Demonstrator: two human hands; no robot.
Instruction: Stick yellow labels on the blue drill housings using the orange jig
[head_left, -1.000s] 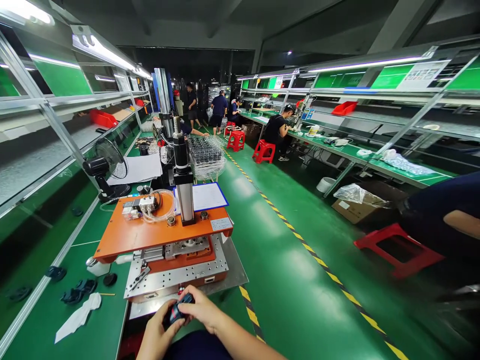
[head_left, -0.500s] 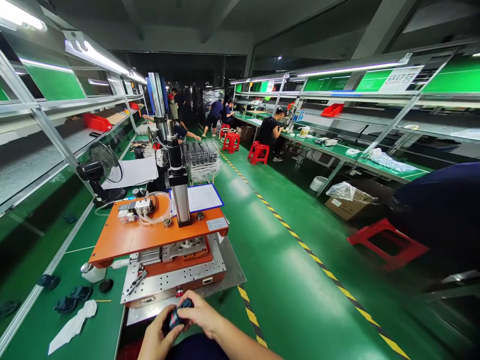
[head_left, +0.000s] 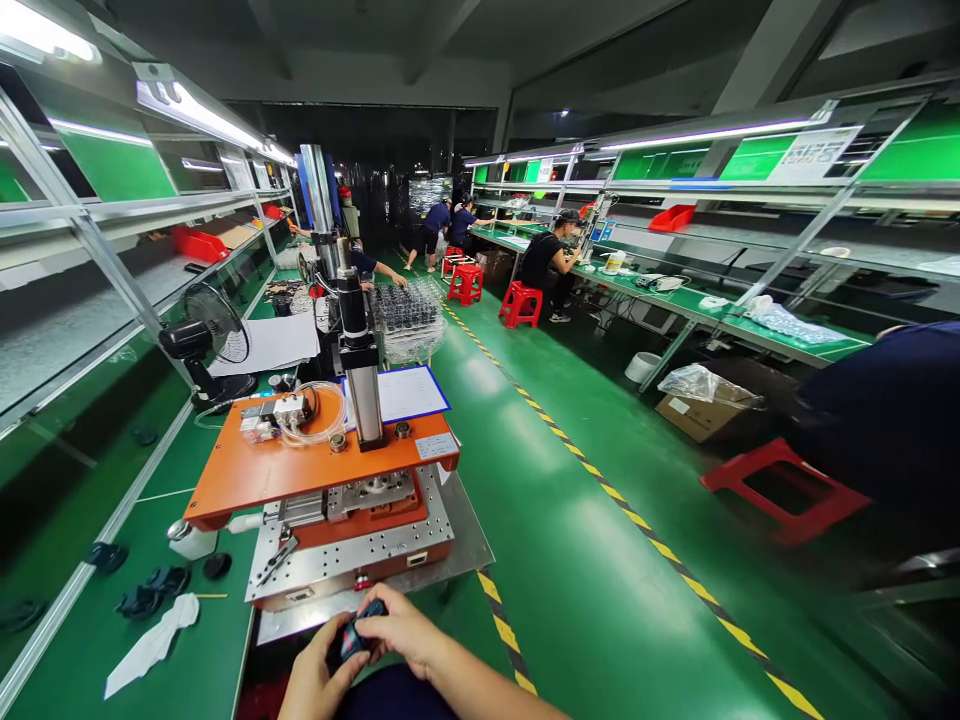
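Note:
Low in the head view, my left hand [head_left: 319,668] and my right hand [head_left: 401,630] are both closed around a small dark rounded part [head_left: 349,640] with a reddish patch. My fingers cover much of it, so its exact kind cannot be made out. Both hands are above my lap, just in front of the press machine [head_left: 352,590] with its orange top plate and upright cylinder. Several dark parts [head_left: 154,590] lie on the green bench to the left, beside a crumpled white cloth [head_left: 154,645] and a round black cap [head_left: 217,566].
A black fan [head_left: 202,345], a white bottle [head_left: 192,540] and a blue-edged clipboard [head_left: 405,393] are around the machine. Stacked trays of black parts [head_left: 409,310] stand beyond. Several co-workers sit farther off; one person [head_left: 892,420] is close on the right by a red stool [head_left: 787,490].
The whole view has shifted slightly. Both hands keep their hold on the dark part, with hardly any movement.

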